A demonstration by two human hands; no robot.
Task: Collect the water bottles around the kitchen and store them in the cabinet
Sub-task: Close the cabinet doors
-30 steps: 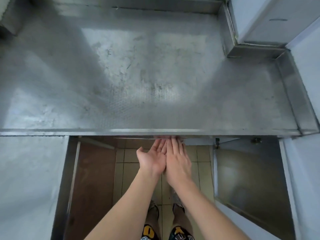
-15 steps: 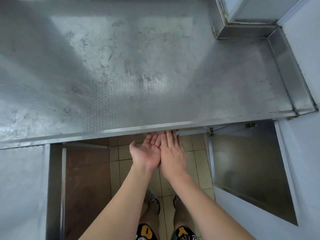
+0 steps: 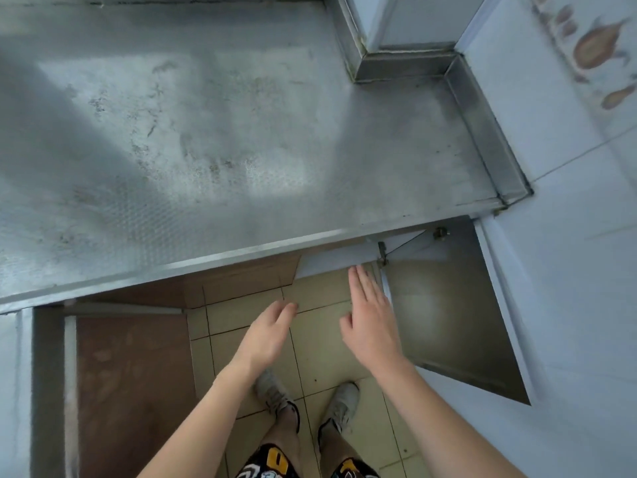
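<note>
Open brown-lined cabinet door (image 3: 131, 391) at left. Left hand (image 3: 267, 334) relaxed, empty, over beige floor tiles (image 3: 310, 343). Right hand (image 3: 370, 322) flat, empty, apart from left, beside open steel-lined cabinet door (image 3: 448, 322). Scuffed steel countertop (image 3: 224, 132) above. Water bottles not visible.

The worktop (image 3: 213, 139) hides the cabinet's inside below it. The picture's left edge cuts the left cabinet door (image 3: 15, 391); the tile pattern (image 3: 593, 50) is blurred.

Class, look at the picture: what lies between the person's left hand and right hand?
Head view: only bare tiled floor shows between the left hand and right hand; nothing is held.
</note>
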